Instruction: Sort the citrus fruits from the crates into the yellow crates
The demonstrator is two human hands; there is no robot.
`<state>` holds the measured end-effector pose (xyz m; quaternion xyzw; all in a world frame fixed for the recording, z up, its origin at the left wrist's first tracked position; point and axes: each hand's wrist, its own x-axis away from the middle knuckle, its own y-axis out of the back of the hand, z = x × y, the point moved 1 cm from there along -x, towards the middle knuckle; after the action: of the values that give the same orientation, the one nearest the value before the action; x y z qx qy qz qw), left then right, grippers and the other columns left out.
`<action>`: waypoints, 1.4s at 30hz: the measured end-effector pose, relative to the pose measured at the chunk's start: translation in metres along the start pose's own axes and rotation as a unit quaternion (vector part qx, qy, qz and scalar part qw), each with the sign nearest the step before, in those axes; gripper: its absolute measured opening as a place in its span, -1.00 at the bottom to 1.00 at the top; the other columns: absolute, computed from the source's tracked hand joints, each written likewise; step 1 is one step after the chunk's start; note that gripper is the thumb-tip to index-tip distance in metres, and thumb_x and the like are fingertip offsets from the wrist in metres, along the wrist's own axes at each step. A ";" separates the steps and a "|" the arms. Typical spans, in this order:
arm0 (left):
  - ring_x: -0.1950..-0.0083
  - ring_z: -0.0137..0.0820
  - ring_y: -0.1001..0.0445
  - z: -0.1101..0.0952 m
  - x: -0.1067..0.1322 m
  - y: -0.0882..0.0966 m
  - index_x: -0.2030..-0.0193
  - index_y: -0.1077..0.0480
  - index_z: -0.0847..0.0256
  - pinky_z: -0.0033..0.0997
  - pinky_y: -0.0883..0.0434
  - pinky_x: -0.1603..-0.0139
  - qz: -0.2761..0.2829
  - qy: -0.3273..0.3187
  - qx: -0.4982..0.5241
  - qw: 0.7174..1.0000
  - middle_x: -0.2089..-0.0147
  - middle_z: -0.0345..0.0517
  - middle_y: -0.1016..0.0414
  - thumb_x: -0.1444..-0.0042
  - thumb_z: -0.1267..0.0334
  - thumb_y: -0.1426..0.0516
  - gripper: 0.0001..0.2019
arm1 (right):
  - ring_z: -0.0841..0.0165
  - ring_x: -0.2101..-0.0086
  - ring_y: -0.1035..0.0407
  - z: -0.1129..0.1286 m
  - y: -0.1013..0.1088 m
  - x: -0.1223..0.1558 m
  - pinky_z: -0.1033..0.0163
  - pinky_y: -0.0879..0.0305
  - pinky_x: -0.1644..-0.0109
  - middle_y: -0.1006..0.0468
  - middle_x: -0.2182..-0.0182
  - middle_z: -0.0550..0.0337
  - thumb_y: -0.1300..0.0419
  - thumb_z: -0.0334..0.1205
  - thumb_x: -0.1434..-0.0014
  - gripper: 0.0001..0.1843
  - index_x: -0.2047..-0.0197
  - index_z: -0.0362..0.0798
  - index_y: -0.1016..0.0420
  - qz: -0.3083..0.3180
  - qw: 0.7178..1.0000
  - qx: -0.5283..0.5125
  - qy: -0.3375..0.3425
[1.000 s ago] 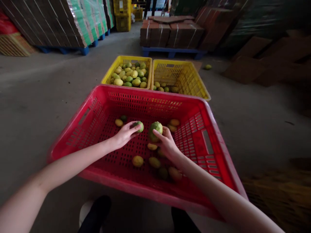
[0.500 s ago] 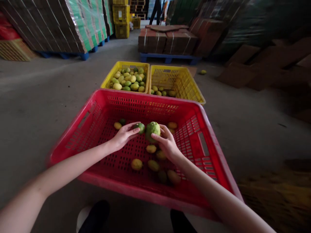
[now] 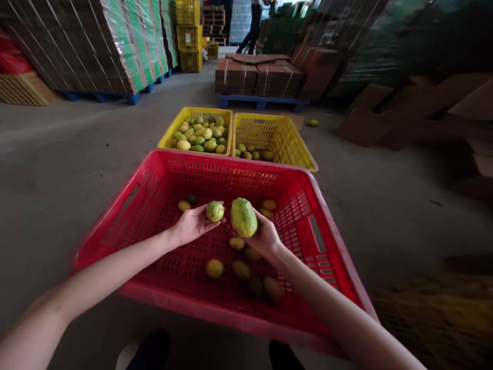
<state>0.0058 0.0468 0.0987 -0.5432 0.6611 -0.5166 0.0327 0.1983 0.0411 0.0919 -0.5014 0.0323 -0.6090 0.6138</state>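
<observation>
Over the red crate (image 3: 154, 288), my left hand (image 3: 191, 224) cradles a small yellow-green lemon (image 3: 214, 211) on its upturned fingers. My right hand (image 3: 265, 236) holds a larger, lumpy green lemon (image 3: 244, 218) from below and from the right. The two fruits are side by side, a small gap between them. Beneath my hands, several yellowish lemons (image 3: 214, 268) lie scattered on the crate's slotted floor. Two more fruits (image 3: 184, 205) rest near its left back, and a couple of lemons (image 3: 269, 204) near its right back.
Behind the red crate stand a yellow crate full of lemons (image 3: 165, 134) and another yellow crate (image 3: 295, 146) with several in it. One lemon (image 3: 313, 123) lies on the floor. Farther back are a pallet of boxes (image 3: 258, 77), flattened cardboard (image 3: 365, 126) and a person's legs (image 3: 252, 28).
Both fruits have been turned in my hands. My fingers have shifted under them, so the lemons now rest on opened palms. The person in the back has moved slightly.
</observation>
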 end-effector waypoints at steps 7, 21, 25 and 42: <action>0.43 -0.42 -0.58 -0.001 0.004 -0.001 0.08 -0.47 0.37 -0.50 -0.57 0.39 -0.028 -0.056 0.002 0.998 0.34 -0.03 -0.57 -0.30 0.32 -0.04 -0.78 | 0.28 0.51 -0.52 -0.001 0.007 -0.001 0.29 -0.34 0.57 -0.59 0.54 0.17 -0.08 0.11 -0.31 -0.59 0.32 -0.04 -0.50 0.006 0.999 0.009 -0.042; 0.54 -0.53 -0.45 0.006 -0.031 0.037 0.40 -0.41 0.30 -0.63 -0.44 0.50 -0.150 0.030 -0.176 0.972 0.50 -0.11 -0.47 -0.40 0.19 0.16 -0.55 | 0.29 0.59 -0.47 0.001 0.009 -0.001 0.29 -0.34 0.62 -0.60 0.52 0.04 0.05 -0.02 -0.37 -0.59 0.14 -0.16 -0.48 0.054 0.994 0.049 -0.085; 0.55 -0.51 -0.39 0.033 -0.029 0.061 0.43 -0.44 0.22 -0.57 -0.43 0.45 -0.111 0.141 -0.413 0.893 0.54 -0.23 -0.42 -0.26 0.20 -0.03 -0.71 | 0.31 0.61 -0.46 0.008 0.007 0.000 0.30 -0.34 0.61 -0.58 0.56 0.08 0.02 -0.04 -0.36 -0.63 0.20 -0.14 -0.46 -0.007 0.997 0.044 -0.059; 0.24 -0.37 -0.58 -0.216 -0.062 -0.089 -0.09 -0.35 0.20 -0.44 -0.52 0.24 -0.197 -0.307 -0.352 0.862 0.14 0.05 -0.54 -0.31 -0.03 -0.01 -0.61 | 0.33 0.64 -0.42 0.005 0.011 -0.003 0.35 -0.24 0.69 -0.53 0.62 0.13 -0.03 -0.04 -0.33 -0.66 0.24 -0.14 -0.44 -0.038 0.994 0.071 -0.074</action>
<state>-0.0388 0.2440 0.2307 -0.7683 0.6350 -0.0521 -0.0619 0.2086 0.0441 0.0853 -0.5014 -0.0753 -0.5937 0.6249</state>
